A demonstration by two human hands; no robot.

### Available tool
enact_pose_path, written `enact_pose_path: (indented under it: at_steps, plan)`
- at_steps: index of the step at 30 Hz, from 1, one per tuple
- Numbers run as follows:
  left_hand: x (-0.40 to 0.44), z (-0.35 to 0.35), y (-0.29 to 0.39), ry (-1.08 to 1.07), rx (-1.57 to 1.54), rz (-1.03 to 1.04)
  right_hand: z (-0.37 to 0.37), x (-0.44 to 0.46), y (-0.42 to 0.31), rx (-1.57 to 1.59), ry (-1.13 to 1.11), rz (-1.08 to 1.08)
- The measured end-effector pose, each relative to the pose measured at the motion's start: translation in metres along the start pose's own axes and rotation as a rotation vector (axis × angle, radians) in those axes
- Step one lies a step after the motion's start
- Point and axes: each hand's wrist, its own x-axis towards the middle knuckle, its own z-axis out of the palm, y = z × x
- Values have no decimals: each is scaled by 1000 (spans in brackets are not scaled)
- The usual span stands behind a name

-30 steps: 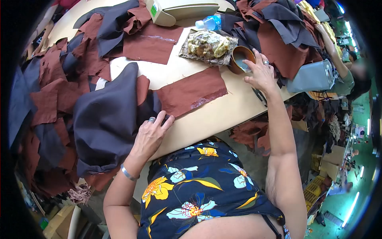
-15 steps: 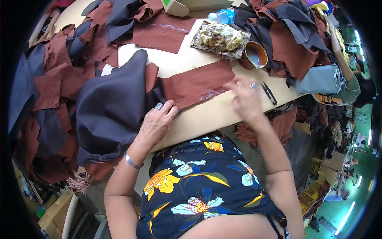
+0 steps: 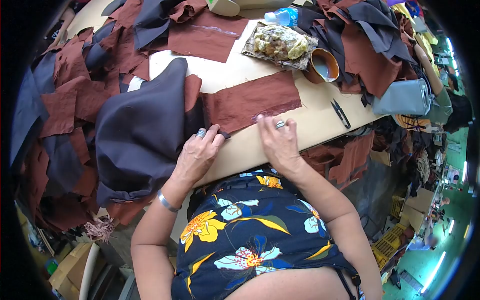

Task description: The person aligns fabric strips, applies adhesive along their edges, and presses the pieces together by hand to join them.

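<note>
A reddish-brown cloth panel (image 3: 250,97) lies flat on the pale table, with a wet, shiny strip along its near edge. My left hand (image 3: 201,150) pinches the corner of dark fabric (image 3: 196,116) at the panel's left end. Beside that hand, a large dark fabric piece (image 3: 140,130) bulges up and hangs over the front edge. With bent, slightly parted fingers, my right hand (image 3: 279,142) touches the shiny strip near its middle. No tool shows in it. Black thread snips (image 3: 340,114) lie to its right.
Behind the panel are a brown bowl (image 3: 324,66) of whitish liquid, a crusted lump of pale paste (image 3: 280,45) and a water bottle (image 3: 282,18). A metal tin (image 3: 401,97) stands at the right. Brown and dark cloth scraps (image 3: 75,107) pile up at the left. Another person's arm (image 3: 429,67) shows at far right.
My right hand has moved left and toward me, from the panel's right end to the middle of the shiny strip. My left hand keeps its hold in nearly the same spot.
</note>
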Motion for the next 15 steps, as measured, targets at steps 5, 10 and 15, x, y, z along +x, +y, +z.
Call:
enact_pose_path:
  at_steps: [5, 10, 15]
  plan:
    - [-3, 2, 1, 39, -18, -16, 8, 3, 11, -80, -15, -2]
    - [-4, 4, 2, 68, -28, -19, 3, 7, -26, 110, -43, -91]
    - [-6, 6, 1, 74, -18, -16, -1, 11, -33, 229, 43, -232]
